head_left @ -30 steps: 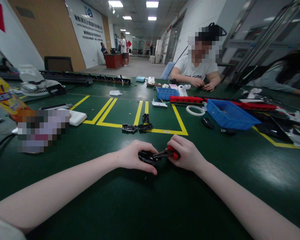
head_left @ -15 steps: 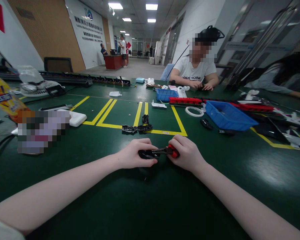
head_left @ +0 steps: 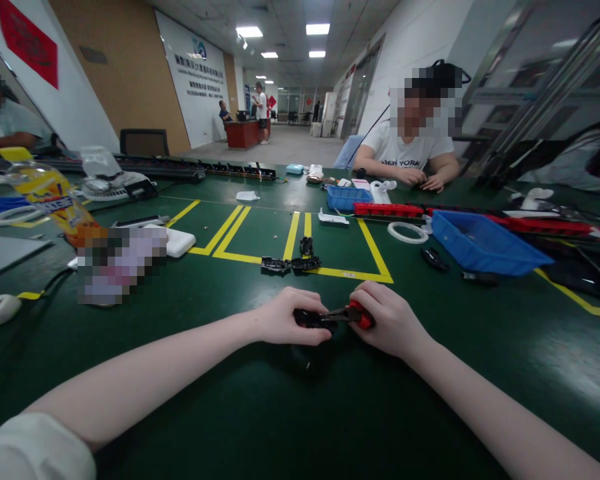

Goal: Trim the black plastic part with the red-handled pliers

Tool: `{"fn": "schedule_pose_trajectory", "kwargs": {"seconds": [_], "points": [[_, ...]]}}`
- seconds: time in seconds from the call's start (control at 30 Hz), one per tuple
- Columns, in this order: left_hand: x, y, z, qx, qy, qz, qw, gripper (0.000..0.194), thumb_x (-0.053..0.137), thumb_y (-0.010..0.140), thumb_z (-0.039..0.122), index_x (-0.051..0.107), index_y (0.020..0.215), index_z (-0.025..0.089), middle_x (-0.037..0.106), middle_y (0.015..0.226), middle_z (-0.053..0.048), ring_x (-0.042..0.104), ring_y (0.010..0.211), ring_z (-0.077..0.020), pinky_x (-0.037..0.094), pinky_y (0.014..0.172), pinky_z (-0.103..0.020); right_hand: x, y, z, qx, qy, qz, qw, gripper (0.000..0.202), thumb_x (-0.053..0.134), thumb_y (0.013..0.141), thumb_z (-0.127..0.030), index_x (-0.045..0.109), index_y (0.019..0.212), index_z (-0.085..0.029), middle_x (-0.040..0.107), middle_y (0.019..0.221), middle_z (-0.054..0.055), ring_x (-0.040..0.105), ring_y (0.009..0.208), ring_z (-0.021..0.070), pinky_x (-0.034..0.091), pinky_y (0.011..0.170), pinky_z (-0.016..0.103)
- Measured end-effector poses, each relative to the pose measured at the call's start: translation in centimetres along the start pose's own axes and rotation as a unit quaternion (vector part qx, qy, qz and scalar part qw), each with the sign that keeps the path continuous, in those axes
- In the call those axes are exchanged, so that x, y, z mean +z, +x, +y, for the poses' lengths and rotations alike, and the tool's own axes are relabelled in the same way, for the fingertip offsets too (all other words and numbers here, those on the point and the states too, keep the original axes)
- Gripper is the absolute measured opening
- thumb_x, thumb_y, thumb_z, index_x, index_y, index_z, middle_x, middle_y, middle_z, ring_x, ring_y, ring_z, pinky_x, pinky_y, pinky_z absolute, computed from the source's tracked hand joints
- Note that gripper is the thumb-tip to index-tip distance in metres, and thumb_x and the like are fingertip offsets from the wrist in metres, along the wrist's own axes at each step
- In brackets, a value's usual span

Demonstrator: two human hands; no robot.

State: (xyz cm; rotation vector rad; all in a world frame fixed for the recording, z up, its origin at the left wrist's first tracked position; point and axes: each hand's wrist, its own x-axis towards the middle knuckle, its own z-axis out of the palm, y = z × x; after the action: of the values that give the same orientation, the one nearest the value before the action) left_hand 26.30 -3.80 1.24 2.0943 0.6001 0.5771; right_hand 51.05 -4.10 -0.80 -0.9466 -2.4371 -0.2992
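My left hand [head_left: 296, 317] is closed around a small black plastic part [head_left: 311, 321], held just above the green table. My right hand [head_left: 386, 319] grips red-handled pliers [head_left: 362, 315], whose metal jaws point left and meet the black part. Whether the jaws are clamped on it I cannot tell. Beyond my hands, several similar black plastic pieces [head_left: 276, 265] lie together on the yellow tape line. A tiny pale fragment [head_left: 308, 365] lies on the table below my left hand.
At right stand a large blue bin [head_left: 490, 245] and a smaller blue bin [head_left: 349, 198], near a white ring [head_left: 407, 232] and a black part [head_left: 434, 259]. At left are a drink bottle [head_left: 55, 197] and a white box [head_left: 180, 242]. A person [head_left: 413, 150] sits across the table.
The view has turned slightly left, so everything appears shifted right. My hands keep hold of the black part and the pliers, with the part's angle looking slightly different.
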Motion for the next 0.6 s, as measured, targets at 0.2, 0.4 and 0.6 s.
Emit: {"fn": "schedule_pose_trajectory", "kwargs": {"seconds": [0.2,0.4,0.6], "points": [[0.2,0.3,-1.3,0.032,0.013,0.019,0.999,0.023,0.073,0.078,0.030,0.073,0.094,0.013,0.059,0.081,-0.001,0.053,0.069,-0.0126,0.041,0.061,-0.023,0.3,0.0,0.3,-0.016,-0.012,-0.002,1.000,0.011,0.057,0.076,-0.019,0.054,0.087,-0.017,0.058,0.086,0.010,0.056,0.073,0.0210,0.049,0.064,0.033],[0.1,0.3,-1.2,0.028,0.008,0.018,0.999,0.022,0.072,0.080,0.030,0.073,0.093,0.012,0.060,0.080,-0.001,0.052,0.067,-0.0115,0.040,0.060,-0.023,0.3,0.0,0.1,-0.001,-0.002,-0.008,1.000,0.012,0.058,0.074,-0.019,0.054,0.086,-0.018,0.059,0.087,0.010,0.057,0.074,0.0219,0.049,0.064,0.033],[0.0,0.4,-1.2,0.020,0.013,0.009,1.000,0.021,0.070,0.082,0.031,0.071,0.090,0.012,0.059,0.079,-0.001,0.051,0.067,-0.0114,0.040,0.059,-0.023,0.3,0.2,0.2,0.012,0.019,-0.021,1.000,0.016,0.058,0.076,-0.019,0.055,0.092,-0.017,0.061,0.094,0.012,0.059,0.084,0.0251,0.051,0.073,0.038]]}}
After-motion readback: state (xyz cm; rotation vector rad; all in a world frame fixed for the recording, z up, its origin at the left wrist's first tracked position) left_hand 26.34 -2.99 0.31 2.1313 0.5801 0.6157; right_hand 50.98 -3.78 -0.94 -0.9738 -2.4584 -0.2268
